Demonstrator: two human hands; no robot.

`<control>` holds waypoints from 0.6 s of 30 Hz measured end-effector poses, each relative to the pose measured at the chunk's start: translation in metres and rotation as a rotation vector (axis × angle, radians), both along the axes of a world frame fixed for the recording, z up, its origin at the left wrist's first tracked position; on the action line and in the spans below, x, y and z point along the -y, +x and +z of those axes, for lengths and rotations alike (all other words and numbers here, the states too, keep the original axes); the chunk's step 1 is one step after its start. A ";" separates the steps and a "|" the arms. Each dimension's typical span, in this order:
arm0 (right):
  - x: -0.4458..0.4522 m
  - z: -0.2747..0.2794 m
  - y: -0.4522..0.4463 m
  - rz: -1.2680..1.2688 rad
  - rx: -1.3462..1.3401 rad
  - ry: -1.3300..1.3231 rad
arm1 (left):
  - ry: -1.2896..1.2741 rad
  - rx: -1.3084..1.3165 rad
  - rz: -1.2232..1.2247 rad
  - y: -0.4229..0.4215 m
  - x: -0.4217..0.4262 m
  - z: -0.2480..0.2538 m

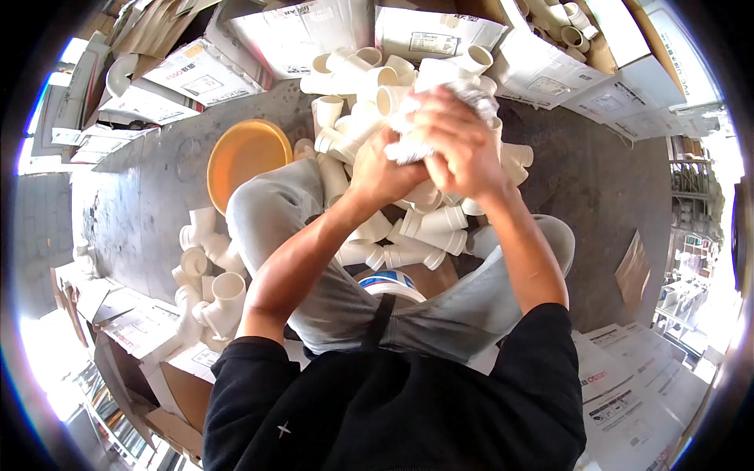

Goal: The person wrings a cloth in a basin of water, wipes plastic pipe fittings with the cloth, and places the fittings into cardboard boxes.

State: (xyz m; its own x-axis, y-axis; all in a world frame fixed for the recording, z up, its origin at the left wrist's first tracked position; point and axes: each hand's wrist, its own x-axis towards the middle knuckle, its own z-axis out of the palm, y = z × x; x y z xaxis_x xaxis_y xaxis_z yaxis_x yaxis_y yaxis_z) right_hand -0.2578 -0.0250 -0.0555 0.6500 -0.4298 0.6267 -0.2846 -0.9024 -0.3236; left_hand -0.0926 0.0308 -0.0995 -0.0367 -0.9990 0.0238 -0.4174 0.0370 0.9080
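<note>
A crumpled white cloth (476, 99) is bunched between my two hands, above a heap of cream plastic pipe fittings (432, 228). My right hand (459, 141) is closed over the cloth, its fingers somewhat blurred. Against the lower left part of the cloth, my left hand (391, 169) is closed with bent fingers. Whether a fitting is wrapped inside the cloth is hidden. The heap lies on the floor between my knees and beyond them, with elbow and branch pieces piled at many angles.
An orange basin (248, 159) stands left of the heap. More fittings (228, 294) are piled beside my left thigh. Several cardboard boxes (440, 33) line the far side, one holding fittings (576, 38). Flattened cartons (628, 385) lie at the lower right. Below me is a white bucket (390, 287).
</note>
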 end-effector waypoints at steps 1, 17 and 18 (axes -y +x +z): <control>-0.006 0.002 0.003 0.056 -0.020 0.046 | -0.101 -0.006 0.007 0.003 0.001 -0.006; 0.054 -0.005 -0.053 -0.664 0.746 0.237 | -0.172 0.288 0.038 0.001 0.000 0.035; 0.044 0.003 -0.050 -0.655 0.737 0.223 | -0.188 0.324 0.048 0.003 0.001 0.033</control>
